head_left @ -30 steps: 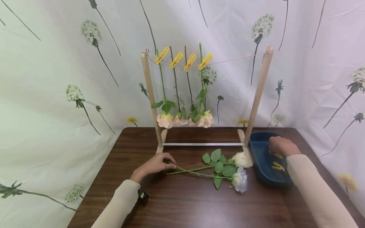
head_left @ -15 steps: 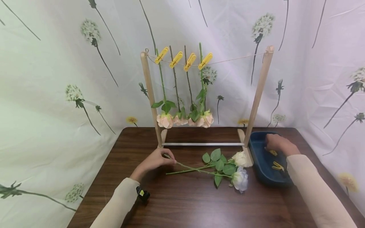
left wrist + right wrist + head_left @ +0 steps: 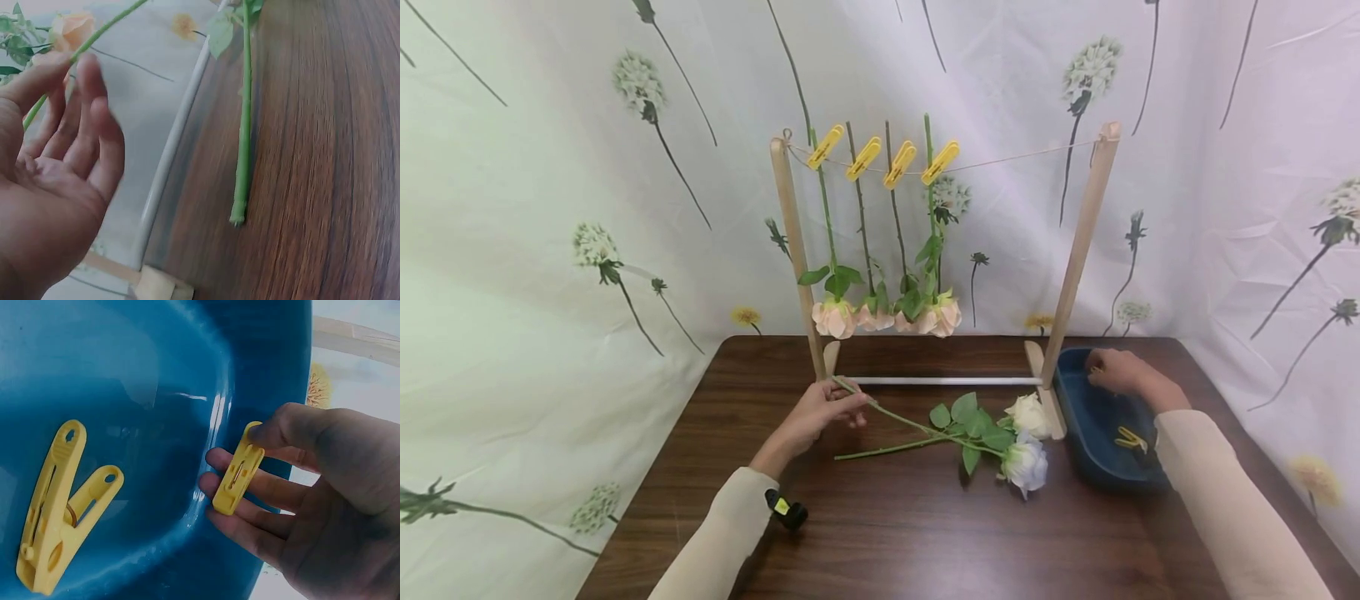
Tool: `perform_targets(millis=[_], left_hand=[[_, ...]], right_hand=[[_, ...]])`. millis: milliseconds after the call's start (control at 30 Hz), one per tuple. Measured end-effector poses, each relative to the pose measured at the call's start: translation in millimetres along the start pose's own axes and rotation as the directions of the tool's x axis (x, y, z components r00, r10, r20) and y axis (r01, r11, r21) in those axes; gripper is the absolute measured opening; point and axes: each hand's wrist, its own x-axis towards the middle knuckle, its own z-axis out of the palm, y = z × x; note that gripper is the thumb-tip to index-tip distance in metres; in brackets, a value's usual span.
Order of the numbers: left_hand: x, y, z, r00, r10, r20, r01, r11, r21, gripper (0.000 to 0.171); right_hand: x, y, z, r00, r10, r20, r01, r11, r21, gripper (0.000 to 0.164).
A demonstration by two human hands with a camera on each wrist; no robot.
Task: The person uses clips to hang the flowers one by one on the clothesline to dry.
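The right hand (image 3: 328,497) pinches a yellow clothespin (image 3: 236,478) at a blue tray (image 3: 144,369) where a second clothespin (image 3: 56,515) lies.

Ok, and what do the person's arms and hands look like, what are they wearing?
The left sleeve and right sleeve are long and cream. The left hand and right hand wear no gloves. A small black device with a yellow-green patch sits by the left cuff.

The dark wood-grain table (image 3: 917,533), rounded at its far corners, is bordered at the rear and both sides by a pale, creased backdrop (image 3: 1000,75) printed with long-stemmed flowers (image 3: 640,81), and diffuse light is reflected by the table.
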Motion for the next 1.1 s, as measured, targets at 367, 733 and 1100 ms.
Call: perform_targets(millis=[367, 733, 1100], left_hand=[[11.0, -6.7, 18.4, 0.992, 0.127, 0.017, -0.116, 0.943, -0.313, 0.022], [15.5, -0.2, 32.4, 0.992, 0.129, 0.014, -0.119, 0.946, -0.3, 0.016], [20.7, 9.9, 47.7, 0.986, 0.169, -0.013, -0.167, 0.952, -0.256, 0.025]], right_hand=[[2, -3, 7, 0.999, 0.054, -0.006, -0.053, 0.992, 0.117, 0.053], [3, -8, 5, 0.994, -0.04, -0.102, 0.053, 0.99, 0.133, 0.053], [3, -20, 1, 0.979, -0.1, -0.177, 0.122, 0.986, 0.114, 0.047]])
